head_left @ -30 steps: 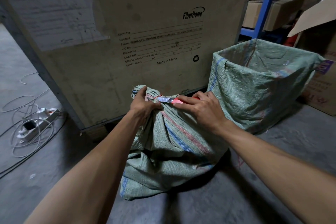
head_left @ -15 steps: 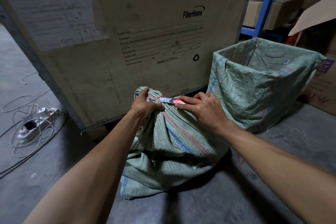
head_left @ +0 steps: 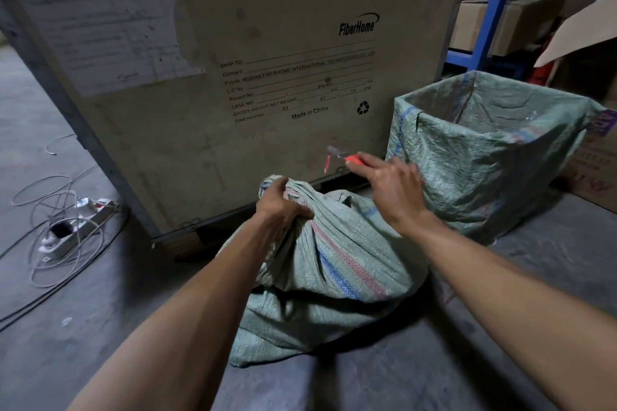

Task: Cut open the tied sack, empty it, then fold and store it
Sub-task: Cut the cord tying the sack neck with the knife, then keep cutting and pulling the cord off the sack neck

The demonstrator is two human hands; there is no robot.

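Note:
A green woven sack (head_left: pixel 334 274) with red and blue stripes sits on the concrete floor in the middle. My left hand (head_left: pixel 283 207) grips its bunched neck. My right hand (head_left: pixel 390 187) is lifted above and to the right of the neck, holding a red-handled utility knife (head_left: pixel 347 157) whose blade points left. A thin red strip (head_left: pixel 327 162) hangs from the blurred blade tip, clear of the sack.
A large wooden crate (head_left: pixel 233 77) stands right behind the sack. An open green sack-lined bin (head_left: pixel 484 150) stands to the right. A power strip with tangled cables (head_left: pixel 66 230) lies on the floor at left. Blue shelving (head_left: pixel 494 3) and cardboard boxes are at far right.
My right hand has pulled the knife up and away from the sack's neck, where the blade rested before. A red strip now dangles from the blade. My left hand still holds the neck.

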